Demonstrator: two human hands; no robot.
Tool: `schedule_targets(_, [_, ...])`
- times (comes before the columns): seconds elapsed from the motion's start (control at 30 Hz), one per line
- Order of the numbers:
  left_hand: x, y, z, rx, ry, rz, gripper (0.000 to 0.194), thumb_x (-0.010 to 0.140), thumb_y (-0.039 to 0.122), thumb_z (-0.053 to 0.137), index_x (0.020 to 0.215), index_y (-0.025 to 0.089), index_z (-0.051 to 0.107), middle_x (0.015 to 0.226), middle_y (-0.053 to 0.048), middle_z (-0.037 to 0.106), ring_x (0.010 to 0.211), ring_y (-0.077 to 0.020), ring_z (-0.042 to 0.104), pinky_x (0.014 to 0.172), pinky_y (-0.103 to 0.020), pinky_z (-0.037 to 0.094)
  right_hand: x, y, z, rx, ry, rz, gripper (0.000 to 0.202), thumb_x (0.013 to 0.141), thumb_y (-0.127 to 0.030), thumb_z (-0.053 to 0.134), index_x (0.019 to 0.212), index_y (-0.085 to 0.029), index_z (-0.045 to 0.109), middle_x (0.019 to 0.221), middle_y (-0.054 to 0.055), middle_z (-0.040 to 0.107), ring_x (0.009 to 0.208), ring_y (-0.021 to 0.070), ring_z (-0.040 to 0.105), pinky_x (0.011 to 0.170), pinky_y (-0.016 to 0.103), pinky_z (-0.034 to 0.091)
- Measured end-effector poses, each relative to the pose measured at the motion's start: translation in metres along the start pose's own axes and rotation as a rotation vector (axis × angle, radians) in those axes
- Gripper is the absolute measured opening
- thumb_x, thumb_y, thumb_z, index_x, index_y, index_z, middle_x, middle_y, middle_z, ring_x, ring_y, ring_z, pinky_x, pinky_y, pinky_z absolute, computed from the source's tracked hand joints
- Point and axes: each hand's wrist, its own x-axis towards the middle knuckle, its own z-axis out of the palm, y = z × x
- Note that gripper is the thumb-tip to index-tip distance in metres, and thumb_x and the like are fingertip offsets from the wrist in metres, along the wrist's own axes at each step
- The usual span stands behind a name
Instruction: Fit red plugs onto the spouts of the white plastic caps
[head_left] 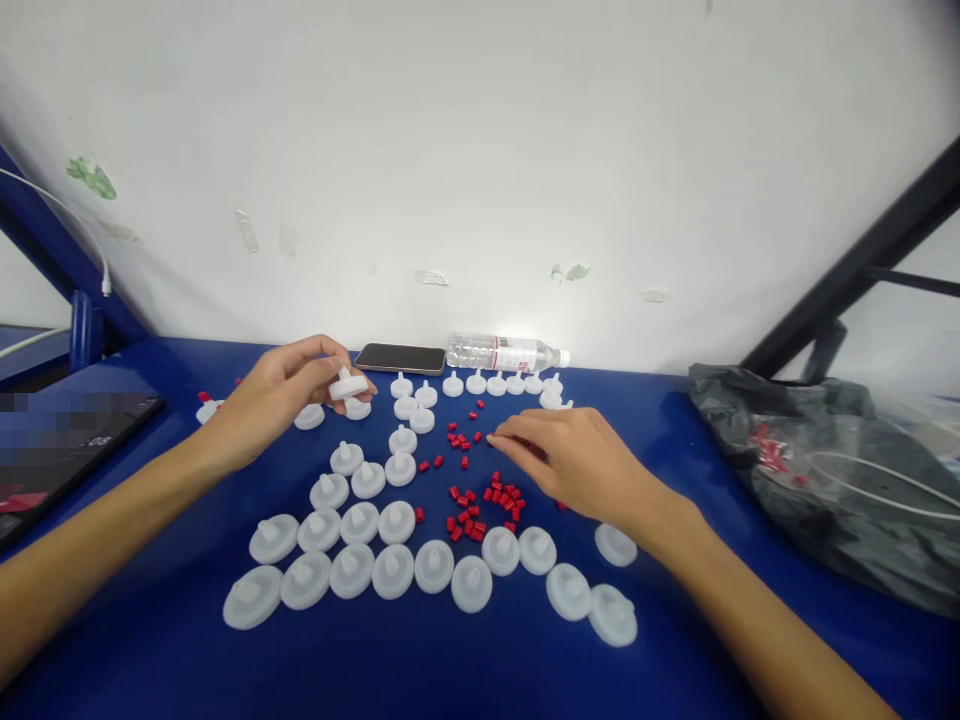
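Crowding both hands: white discs (392,571), red caps (480,505), phone (400,358), bottle (506,353).

Far centre of counter (750,640): phone (400,357), water bottle (504,352) lying flat. Right: black plastic bag (825,480). Left: dark tablet (67,440).

Plain white wall (480,150) with bits of old tape fills 12 o'clock, blue counter (450,660) underneath, black metal frame (862,270) at 3, blue frame (45,240) at 9.
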Motion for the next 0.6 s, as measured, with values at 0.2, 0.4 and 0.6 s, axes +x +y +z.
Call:
schedule_targets(0.2, [0.003,-0.003,-0.002,-0.137,0.028,-0.064,0.026,0.091,0.045,0.069,0.091,0.02,0.066,0.078,-0.003,0.069,0.069,-0.0154,0.06,0.057,-0.025,0.047,0.002,0.009,-0.004,0.05,-0.221,-0.068,0.02,0.107,-0.019,0.061,0.11,-0.026,0.08,0.114,-0.001,0.082,0.099,0.0205,0.078,0.076,0.031,0.05])
schedule_targets(0.4, [0.0,-0.003,0.0,-0.151,-0.009,-0.104,0.044,0.099,0.059,0.062,0.091,0.017,0.07,0.069,0.0,0.053,0.061,-0.0122,0.046,0.051,-0.024,0.04,0.002,0.006,-0.002,0.04,-0.277,-0.067,0.017,0.105,-0.019,0.066,0.109,-0.027,0.08,0.11,-0.001,0.082,0.094,0.0208,0.078,0.072,0.031,0.049])
schedule_targets(0.6, [0.001,-0.004,0.0,-0.305,-0.134,-0.095,0.046,0.097,0.062,0.056,0.088,0.018,0.065,0.081,-0.006,0.067,0.064,-0.0183,0.063,0.046,-0.027,0.045,0.001,0.008,0.009,0.061,-0.258,-0.094,0.019,0.105,-0.013,0.064,0.109,-0.025,0.078,0.108,0.0,0.08,0.089,0.0183,0.076,0.067,0.029,0.045])
